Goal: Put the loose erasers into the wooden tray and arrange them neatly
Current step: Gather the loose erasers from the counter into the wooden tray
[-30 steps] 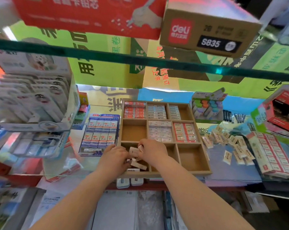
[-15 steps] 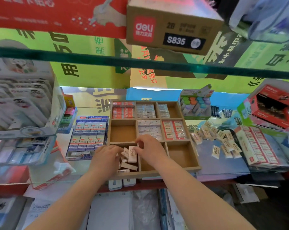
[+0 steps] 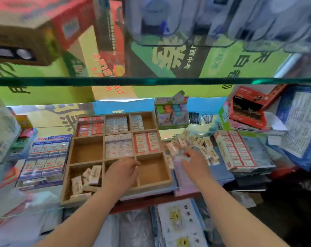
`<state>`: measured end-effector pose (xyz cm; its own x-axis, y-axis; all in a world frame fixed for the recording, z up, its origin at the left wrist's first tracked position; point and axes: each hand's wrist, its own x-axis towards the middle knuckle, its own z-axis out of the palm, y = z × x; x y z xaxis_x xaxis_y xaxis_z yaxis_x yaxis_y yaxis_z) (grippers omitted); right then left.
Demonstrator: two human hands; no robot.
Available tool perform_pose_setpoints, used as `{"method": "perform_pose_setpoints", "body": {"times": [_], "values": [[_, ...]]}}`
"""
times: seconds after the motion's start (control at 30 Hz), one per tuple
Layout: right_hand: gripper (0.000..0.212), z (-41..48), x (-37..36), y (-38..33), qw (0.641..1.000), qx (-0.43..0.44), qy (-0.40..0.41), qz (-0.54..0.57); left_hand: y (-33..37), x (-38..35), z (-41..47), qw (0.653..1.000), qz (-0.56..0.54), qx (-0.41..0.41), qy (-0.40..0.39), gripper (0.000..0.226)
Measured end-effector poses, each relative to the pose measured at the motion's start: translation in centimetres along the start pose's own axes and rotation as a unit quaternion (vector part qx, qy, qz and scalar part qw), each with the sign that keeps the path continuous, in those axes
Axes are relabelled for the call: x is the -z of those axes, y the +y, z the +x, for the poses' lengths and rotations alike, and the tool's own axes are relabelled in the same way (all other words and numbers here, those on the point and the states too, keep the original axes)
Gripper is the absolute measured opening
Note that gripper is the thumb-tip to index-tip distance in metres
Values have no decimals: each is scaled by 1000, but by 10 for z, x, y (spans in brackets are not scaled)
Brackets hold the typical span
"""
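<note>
The wooden tray (image 3: 154,186) has nine compartments. The back row and two of the middle row hold neat packed erasers. Its front-left compartment holds several loose white erasers (image 3: 90,177) in a jumble. My left hand (image 3: 122,173) hovers palm down over the front-middle compartment with nothing visible in it. My right hand (image 3: 192,161) is outside the tray, to its right, fingers apart and blurred, at the near edge of a pile of loose erasers (image 3: 203,145) on the glass shelf. The middle-left and front-right compartments are bare wood.
An open carton of boxed erasers (image 3: 235,150) lies right of the pile. A blue eraser display box (image 3: 47,154) sits left of the tray, and a highlighter box (image 3: 172,113) behind it. A glass shelf edge (image 3: 151,81) runs overhead. A red box (image 3: 247,107) stands at the back right.
Both hands left the front-left compartment. My right hand swung right to the loose pile, my left shifted over the front-middle compartment. The view turned right.
</note>
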<state>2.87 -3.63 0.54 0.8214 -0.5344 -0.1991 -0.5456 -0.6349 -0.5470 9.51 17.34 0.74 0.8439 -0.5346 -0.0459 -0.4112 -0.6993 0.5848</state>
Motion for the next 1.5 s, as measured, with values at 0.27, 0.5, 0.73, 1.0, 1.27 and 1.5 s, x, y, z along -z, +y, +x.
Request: {"method": "perform_pose_setpoints", "body": {"times": [0.27, 0.5, 0.73, 1.0, 1.27, 1.5], "values": [[54, 26, 15, 58, 995, 4, -28, -98, 68, -47, 50, 997, 71, -22, -37, 29], [54, 52, 5, 71, 975, 58, -99, -193, 91, -85, 96, 966, 229, 28, -120, 43], [33, 54, 7, 91, 969, 135, -78, -192, 114, -106, 122, 946, 304, 78, -83, 30], [76, 60, 8, 98, 986, 76, -84, -120, 97, -124, 109, 969, 242, 57, -6, 45], [54, 61, -2, 91, 978, 139, -57, -148, 92, -99, 78, 994, -49, 79, 56, 55], [48, 65, 1, 82, 972, 101, -62, -204, 68, -62, 42, 985, -55, 135, 90, 64]]}}
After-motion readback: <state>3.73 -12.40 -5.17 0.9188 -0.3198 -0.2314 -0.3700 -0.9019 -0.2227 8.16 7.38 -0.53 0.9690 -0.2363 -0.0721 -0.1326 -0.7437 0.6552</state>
